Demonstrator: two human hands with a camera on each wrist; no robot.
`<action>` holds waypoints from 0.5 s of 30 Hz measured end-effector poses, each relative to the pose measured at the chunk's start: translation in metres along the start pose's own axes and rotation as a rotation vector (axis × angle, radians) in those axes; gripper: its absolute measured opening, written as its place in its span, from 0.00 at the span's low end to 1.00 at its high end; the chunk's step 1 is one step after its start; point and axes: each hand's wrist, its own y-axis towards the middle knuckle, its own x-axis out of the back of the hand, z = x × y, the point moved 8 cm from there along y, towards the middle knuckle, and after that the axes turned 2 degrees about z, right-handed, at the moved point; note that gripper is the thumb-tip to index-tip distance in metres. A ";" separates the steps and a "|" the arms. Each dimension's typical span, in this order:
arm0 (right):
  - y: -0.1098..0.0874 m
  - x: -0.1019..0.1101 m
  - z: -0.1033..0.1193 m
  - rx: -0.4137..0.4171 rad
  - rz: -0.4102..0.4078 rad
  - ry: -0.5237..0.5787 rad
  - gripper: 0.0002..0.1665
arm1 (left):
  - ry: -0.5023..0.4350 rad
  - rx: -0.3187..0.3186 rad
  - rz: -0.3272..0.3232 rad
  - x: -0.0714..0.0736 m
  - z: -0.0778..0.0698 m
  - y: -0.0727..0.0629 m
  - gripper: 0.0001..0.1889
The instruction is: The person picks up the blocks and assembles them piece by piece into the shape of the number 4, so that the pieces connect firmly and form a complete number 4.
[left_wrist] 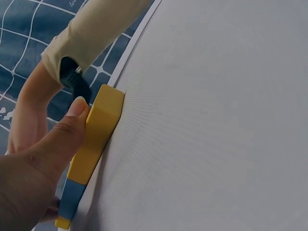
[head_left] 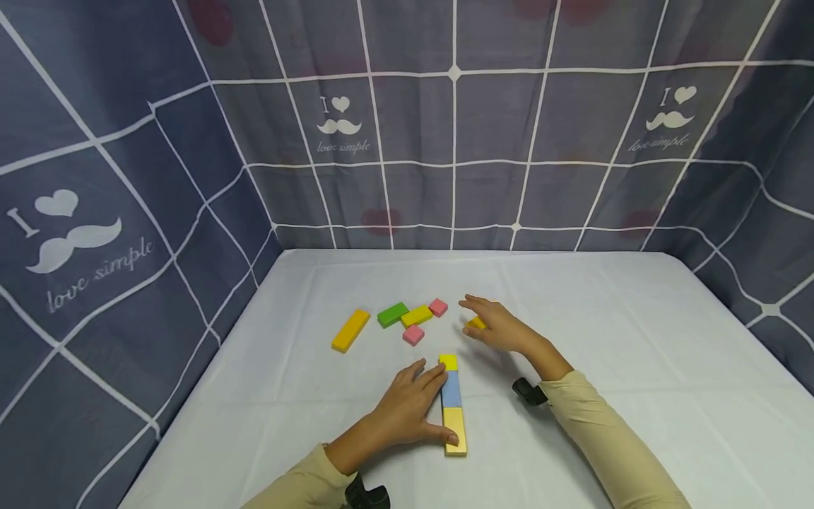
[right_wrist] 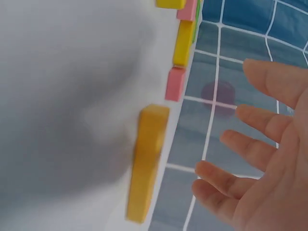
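Observation:
A straight row of blocks lies on the table: a longer yellow block (head_left: pixel 455 420) at the near end, a blue block (head_left: pixel 451 389) in the middle and a small yellow block (head_left: pixel 449 361) at the far end. My left hand (head_left: pixel 407 404) rests along the row's left side, its thumb on the near yellow block and its fingertips by the far end. My right hand (head_left: pixel 499 328) hovers over another yellow block (head_left: pixel 475 323), partly hidden beneath it. Fingers spread, that hand holds nothing; the right wrist view shows a gap between its fingertips and the long yellow block (right_wrist: pixel 147 163).
Loose blocks lie farther back: an orange-yellow one (head_left: pixel 350 331), a green one (head_left: pixel 392 314), a yellow one (head_left: pixel 416 316) and two pink ones, one farther (head_left: pixel 438 307) and one nearer (head_left: pixel 413 334). Dark grid-patterned curtains (head_left: pixel 407 141) surround the white table (head_left: pixel 572 283).

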 end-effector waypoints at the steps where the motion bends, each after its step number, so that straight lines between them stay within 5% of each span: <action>1: 0.004 0.000 0.003 0.004 0.006 0.004 0.32 | 0.000 -0.002 -0.001 0.000 0.001 0.000 0.52; 15: 0.057 -0.028 0.028 0.064 0.118 -0.068 0.28 | 0.005 -0.029 -0.030 0.001 0.002 -0.003 0.52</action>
